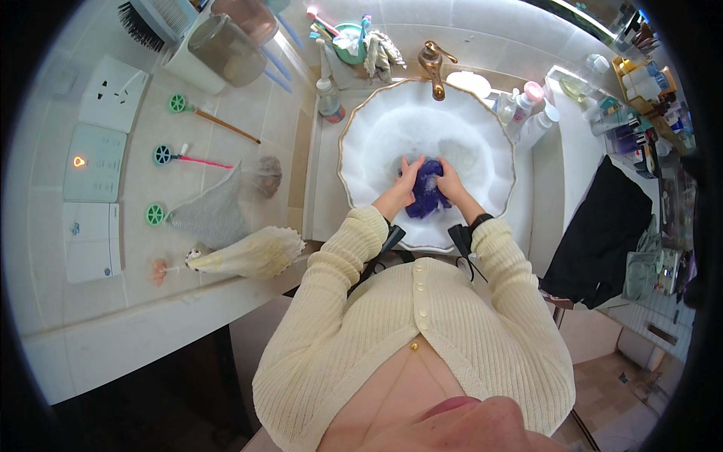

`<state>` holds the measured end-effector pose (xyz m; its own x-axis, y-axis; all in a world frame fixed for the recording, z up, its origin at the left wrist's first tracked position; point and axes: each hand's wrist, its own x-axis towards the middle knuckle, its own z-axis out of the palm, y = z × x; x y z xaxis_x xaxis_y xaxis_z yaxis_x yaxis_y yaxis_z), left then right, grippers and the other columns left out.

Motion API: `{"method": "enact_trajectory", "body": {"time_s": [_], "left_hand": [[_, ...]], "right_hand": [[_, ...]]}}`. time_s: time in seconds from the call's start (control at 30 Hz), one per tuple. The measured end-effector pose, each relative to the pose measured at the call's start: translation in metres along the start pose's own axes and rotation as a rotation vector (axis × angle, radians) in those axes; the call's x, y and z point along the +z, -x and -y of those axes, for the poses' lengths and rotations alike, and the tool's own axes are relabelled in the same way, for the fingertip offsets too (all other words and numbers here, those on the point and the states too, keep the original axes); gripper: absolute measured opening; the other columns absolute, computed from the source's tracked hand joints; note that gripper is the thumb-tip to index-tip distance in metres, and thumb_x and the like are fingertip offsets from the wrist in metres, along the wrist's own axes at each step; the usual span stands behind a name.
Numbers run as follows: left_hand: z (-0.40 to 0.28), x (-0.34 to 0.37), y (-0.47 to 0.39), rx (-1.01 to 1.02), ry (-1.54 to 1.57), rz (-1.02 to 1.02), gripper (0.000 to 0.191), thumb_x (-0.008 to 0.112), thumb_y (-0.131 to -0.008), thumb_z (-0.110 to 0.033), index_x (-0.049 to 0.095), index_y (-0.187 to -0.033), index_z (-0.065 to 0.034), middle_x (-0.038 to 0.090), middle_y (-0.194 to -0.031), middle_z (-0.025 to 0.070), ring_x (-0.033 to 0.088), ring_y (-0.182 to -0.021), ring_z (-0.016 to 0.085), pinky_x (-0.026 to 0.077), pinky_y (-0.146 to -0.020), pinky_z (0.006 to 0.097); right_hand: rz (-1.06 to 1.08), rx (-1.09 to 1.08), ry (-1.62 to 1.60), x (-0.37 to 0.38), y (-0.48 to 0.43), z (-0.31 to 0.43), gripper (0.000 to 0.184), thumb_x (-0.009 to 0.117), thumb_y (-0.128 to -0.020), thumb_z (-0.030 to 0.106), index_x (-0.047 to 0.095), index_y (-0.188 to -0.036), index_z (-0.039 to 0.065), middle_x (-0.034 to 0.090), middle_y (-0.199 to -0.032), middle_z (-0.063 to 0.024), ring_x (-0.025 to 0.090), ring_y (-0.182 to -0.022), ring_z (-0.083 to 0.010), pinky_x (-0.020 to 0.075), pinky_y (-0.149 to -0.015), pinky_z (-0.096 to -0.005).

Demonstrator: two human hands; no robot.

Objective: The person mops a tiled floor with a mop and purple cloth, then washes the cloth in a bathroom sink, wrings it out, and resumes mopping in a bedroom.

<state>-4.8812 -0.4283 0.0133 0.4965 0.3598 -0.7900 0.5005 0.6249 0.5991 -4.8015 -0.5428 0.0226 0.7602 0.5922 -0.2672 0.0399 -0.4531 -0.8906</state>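
Observation:
Both hands are over a white washbasin (367, 135) with a scalloped, gold-coloured rim, which holds cloudy, sudsy water. Between them they grip a wet, dark purple-blue cloth (427, 192) with some foam on it. My left hand (408, 181) has the cloth by its left side, thumb upward. On the opposite side my right hand (449, 182) holds it, the fingers partly hidden by the fabric. The cloth's lower part hangs toward the near rim. Behind the basin stands a bronze-coloured faucet (434, 68), its spout over the far rim.
A small bottle (330, 101) and a green toothbrush cup (350, 45) stand left of the faucet. Pump bottles (536, 127) line the basin's right side. Black fabric (599, 237) drapes over the right ledge. A mesh bag (217, 212) hangs from a hook on the left wall.

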Motion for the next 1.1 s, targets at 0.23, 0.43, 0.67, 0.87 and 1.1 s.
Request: {"method": "enact_trajectory", "body": {"time_s": [0.23,0.43,0.67,0.87,1.1], "left_hand": [[-0.047,-0.012,0.010,-0.106,0.425,0.518,0.050,0.051,-0.087,-0.055,0.061,-0.090,-0.0064,0.064,-0.088,0.0122,0.064,-0.083,0.027,0.052,-0.079,0.0437],[-0.058,-0.006,0.024,-0.057,0.268,0.492,0.043,0.053,-0.086,-0.055,0.062,-0.084,-0.0123,0.064,-0.082,0.0070,0.063,-0.069,0.022,0.053,-0.064,0.0357],[-0.035,0.006,0.032,0.101,0.236,0.097,0.040,0.060,-0.086,-0.039,0.060,-0.095,-0.0008,0.063,-0.083,0.0099,0.063,-0.068,0.021,0.053,-0.060,0.0346],[-0.033,-0.018,0.034,0.068,-0.262,0.226,0.043,0.058,-0.088,-0.032,0.055,-0.107,0.0070,0.064,-0.096,0.0173,0.065,-0.082,0.023,0.052,-0.066,0.0356],[-0.018,-0.039,0.033,0.546,-1.278,-0.199,0.058,0.056,-0.086,-0.024,0.037,-0.134,0.0012,0.028,-0.143,0.0278,0.038,-0.123,0.049,0.037,-0.097,0.0526]], "right_hand": [[0.308,-0.141,-0.476,-0.015,0.042,0.075,0.048,0.057,-0.078,0.000,0.052,-0.125,0.002,0.059,-0.116,-0.0095,0.056,-0.104,-0.0190,0.0440,-0.092,-0.0294],[-0.082,-0.249,-0.056,0.003,0.053,0.108,0.046,0.067,-0.079,0.037,0.058,-0.110,0.005,0.065,-0.099,-0.0183,0.063,-0.091,-0.0314,0.0490,-0.079,-0.0365],[-0.215,-0.229,0.199,0.004,0.018,0.075,0.035,0.056,-0.082,0.038,0.064,-0.092,0.006,0.064,-0.077,-0.0198,0.062,-0.075,-0.0391,0.0487,-0.066,-0.0453],[0.015,-0.125,0.588,-0.027,-0.014,0.037,0.032,0.051,-0.080,0.037,0.065,-0.095,0.013,0.065,-0.093,-0.0184,0.063,-0.086,-0.0350,0.0484,-0.075,-0.0448],[-0.047,-0.083,0.922,-0.025,-0.003,0.008,0.081,0.054,-0.079,0.066,0.021,-0.146,0.036,0.007,-0.155,-0.0156,0.001,-0.141,-0.0392,0.0067,-0.096,-0.0767]]}}
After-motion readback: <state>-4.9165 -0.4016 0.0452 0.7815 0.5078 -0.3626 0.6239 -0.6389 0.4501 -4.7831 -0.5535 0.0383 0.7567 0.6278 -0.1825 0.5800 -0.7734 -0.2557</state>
